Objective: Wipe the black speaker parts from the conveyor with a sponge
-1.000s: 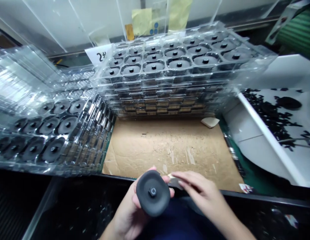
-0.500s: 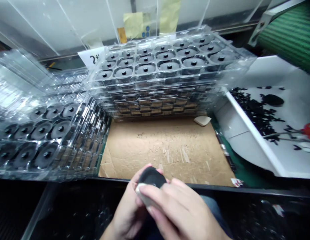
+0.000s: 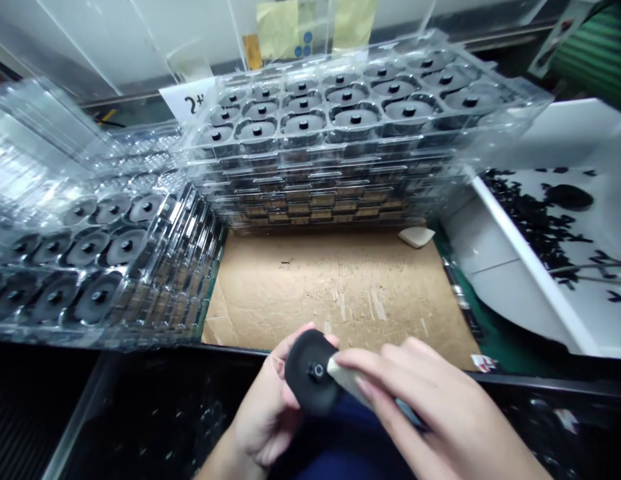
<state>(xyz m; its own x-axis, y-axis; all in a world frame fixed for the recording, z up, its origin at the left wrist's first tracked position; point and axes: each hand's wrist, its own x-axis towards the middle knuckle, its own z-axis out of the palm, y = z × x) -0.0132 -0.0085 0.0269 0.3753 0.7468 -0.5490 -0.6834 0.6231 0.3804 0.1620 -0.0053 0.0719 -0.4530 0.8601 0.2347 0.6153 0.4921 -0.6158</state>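
Observation:
My left hand [image 3: 267,407] grips a round black disc [image 3: 305,393] by its edge, in front of the bench's front rim. A small raised post with a light ring on its tip stands on the disc's face. Between the thumb and fingers of my right hand [image 3: 415,393] is a pale cream wedge, like a sponge [image 3: 347,379], its tip close to the disc's right side; whether they touch I cannot tell. A similar cream wedge [image 3: 417,236] lies at the far right of the cardboard sheet [image 3: 310,287].
Stacked clear plastic trays [image 3: 330,148] holding round dark parts stand behind the cardboard. More such trays [image 3: 90,267] are stacked at left. A white bin [image 3: 535,273] with many small black pieces and a black oval part is at right. A dark pen-like object [image 3: 460,300] lies beside the cardboard.
My right hand has moved right with the cream wedge, off the middle of the disc, so its post now shows. The disc is turned more face-on to me. The view has shifted slightly.

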